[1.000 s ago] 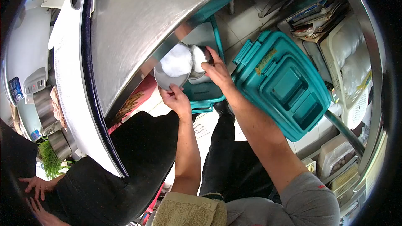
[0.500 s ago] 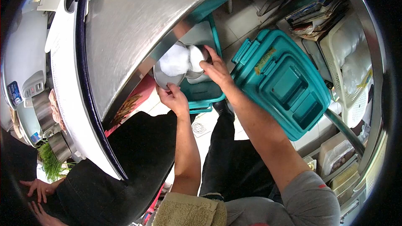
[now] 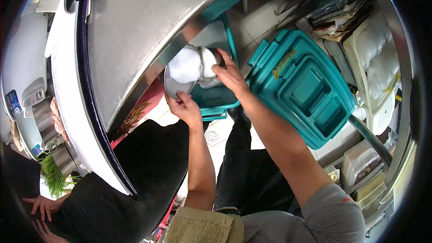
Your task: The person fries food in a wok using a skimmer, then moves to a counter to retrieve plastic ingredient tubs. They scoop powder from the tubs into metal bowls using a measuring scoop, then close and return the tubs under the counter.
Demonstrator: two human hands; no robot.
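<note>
My left hand (image 3: 185, 109) grips the near rim of a metal bowl (image 3: 174, 86) that holds a white powdery or granular substance (image 3: 185, 66). My right hand (image 3: 231, 75) is wrapped round a smaller metal cup (image 3: 208, 81), also with white stuff in it. The cup is tilted, its rim against or very near the bowl's right side. Both vessels are above an open teal bin (image 3: 220, 101), partly hidden beneath the steel counter.
The steel counter (image 3: 144, 15) overhangs on the left. A teal lid (image 3: 288, 103) lies to the right, near white baskets (image 3: 380, 112) with plastic bags. Newspapers (image 3: 337, 22) are stacked behind. Another person's hand (image 3: 42, 206) shows at lower left, near green stalks (image 3: 54, 175).
The bowl and cup keep nearly the same places. The view has shifted slightly, and the white substance in the bowl lies a little differently.
</note>
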